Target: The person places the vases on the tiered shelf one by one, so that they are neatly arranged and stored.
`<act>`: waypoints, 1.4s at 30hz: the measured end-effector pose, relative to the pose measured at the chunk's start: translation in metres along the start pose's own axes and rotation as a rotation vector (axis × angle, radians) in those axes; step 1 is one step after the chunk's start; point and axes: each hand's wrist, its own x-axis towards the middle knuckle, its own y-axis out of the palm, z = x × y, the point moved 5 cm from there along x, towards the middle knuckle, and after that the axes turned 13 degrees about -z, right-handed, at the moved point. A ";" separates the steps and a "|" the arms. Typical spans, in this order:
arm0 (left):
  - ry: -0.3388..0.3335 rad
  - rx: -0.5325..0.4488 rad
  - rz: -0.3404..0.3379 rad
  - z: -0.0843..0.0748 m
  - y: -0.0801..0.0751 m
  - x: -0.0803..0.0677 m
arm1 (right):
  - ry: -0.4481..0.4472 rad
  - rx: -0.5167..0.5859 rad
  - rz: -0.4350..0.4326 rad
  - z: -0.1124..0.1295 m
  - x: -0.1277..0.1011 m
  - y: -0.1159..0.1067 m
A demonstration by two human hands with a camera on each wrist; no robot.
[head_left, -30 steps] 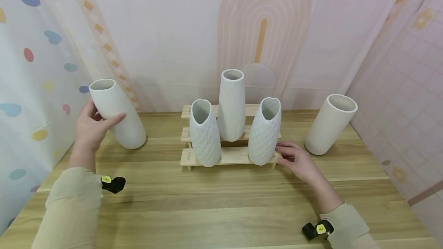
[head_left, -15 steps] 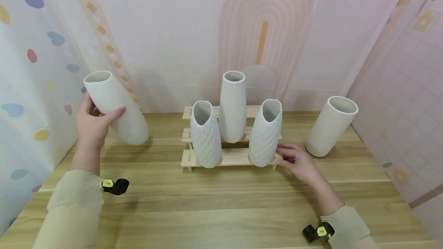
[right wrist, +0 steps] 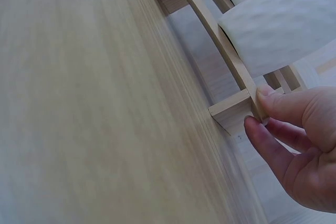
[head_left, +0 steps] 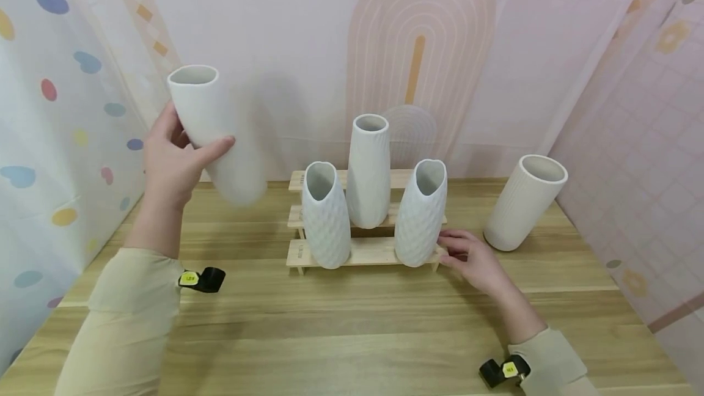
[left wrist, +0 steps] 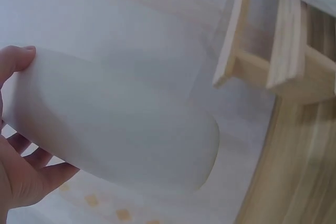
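My left hand (head_left: 178, 161) grips a smooth white vase (head_left: 220, 133) round its upper body. The vase is raised above the table, leaning, with its mouth up and its base toward the rack; its lower end is blurred. In the left wrist view the thumb and fingers wrap the vase (left wrist: 126, 124) from both sides. At the right end of the three-tier wooden rack (head_left: 374, 250), my right hand (head_left: 473, 258) pinches the lowest shelf's end between thumb and fingers, as the right wrist view shows on the shelf (right wrist: 226, 51). Two dimpled vases, left (head_left: 327, 219) and right (head_left: 420, 219), stand on that shelf.
A tall ribbed vase (head_left: 368, 176) stands on the middle tier. Right of the rack, a wide ribbed vase (head_left: 522, 203) stands on the wooden table (head_left: 352, 329). Patterned curtains (head_left: 264, 35) enclose the table's back and sides.
My left hand has lifted the smooth vase off the table, up and to the right toward the rack. My right hand stays at the shelf's end.
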 end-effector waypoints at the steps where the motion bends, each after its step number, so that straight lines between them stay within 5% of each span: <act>1: 0.013 -0.001 0.007 -0.003 0.005 0.000 | -0.001 0.000 -0.002 0.001 0.000 0.000; 10: 0.086 0.059 0.053 -0.031 0.043 -0.004 | 0.003 0.010 -0.001 0.039 0.000 -0.009; 16: 0.086 -0.022 0.078 -0.046 0.068 -0.014 | 0.006 0.029 -0.005 0.029 -0.001 -0.007; 21: 0.071 -0.035 0.077 -0.047 0.082 -0.017 | 0.004 0.007 -0.004 0.001 -0.001 -0.001; 30: 0.068 -0.047 0.079 -0.042 0.098 -0.021 | 0.028 0.008 0.000 0.039 0.000 -0.008; 34: 0.060 -0.044 0.083 -0.037 0.102 -0.020 | 0.031 0.004 0.002 0.038 0.001 -0.007; 42: 0.037 -0.027 0.074 -0.030 0.105 -0.019 | 0.033 0.019 0.001 0.003 0.000 0.000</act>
